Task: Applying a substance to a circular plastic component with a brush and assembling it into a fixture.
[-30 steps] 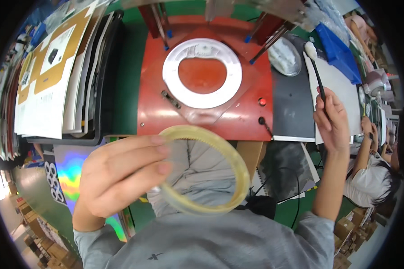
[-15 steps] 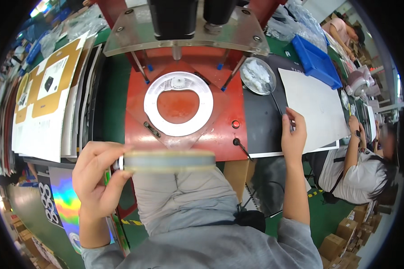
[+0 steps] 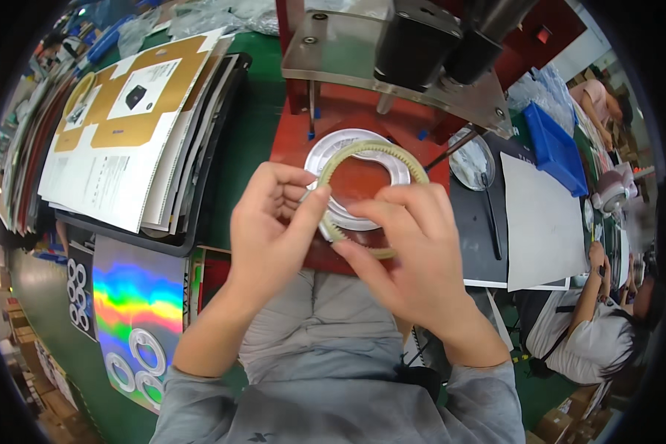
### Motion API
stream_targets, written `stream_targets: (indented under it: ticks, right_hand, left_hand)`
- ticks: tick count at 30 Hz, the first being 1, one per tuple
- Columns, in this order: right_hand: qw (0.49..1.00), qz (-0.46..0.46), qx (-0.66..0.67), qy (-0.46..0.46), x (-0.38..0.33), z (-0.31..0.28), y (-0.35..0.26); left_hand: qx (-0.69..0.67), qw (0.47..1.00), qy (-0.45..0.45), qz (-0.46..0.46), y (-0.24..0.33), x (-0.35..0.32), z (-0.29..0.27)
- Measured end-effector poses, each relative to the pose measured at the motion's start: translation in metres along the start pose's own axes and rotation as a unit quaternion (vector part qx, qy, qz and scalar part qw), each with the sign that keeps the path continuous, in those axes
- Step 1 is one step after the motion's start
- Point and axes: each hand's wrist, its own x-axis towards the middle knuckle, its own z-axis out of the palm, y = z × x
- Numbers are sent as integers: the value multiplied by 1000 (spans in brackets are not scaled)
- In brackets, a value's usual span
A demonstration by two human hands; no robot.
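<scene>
Ring, yellowish, mid-frame: my left hand and right hand pinch its near edge, above white disc on red plate.

Flattened brown-and-white carton blanks lay stacked left of the red press base; below them, a rainbow-foil card.

Green table: a black tray of stacked printed cardboard sheets is carried at left, a red base plate at centre, a dark mat with white sheet and blue bin at right.
</scene>
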Motion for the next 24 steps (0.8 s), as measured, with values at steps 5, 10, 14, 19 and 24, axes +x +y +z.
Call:
stream_targets:
  ticks: [5, 10, 14, 19, 24]
  right_hand:
    - [998, -23, -56, -26, 18, 16, 11]
    - [997, 10, -43, -63, 20, 5, 25]
    - [993, 35, -72, -89, 11, -1, 30]
    - [993, -3, -96, -64, 23, -17, 12]
    - [958, -80, -55, 268, 71, -77, 9]
  left_hand:
    - [4, 997, 61, 37, -11, 13, 12]
    - [159, 980, 55, 107, -15, 16, 8]
    - [287, 928, 20, 238, -21, 15, -10]
    - [239, 942, 9, 235, -24, 3, -23]
    - [173, 966, 23, 193, -13, 14, -17]
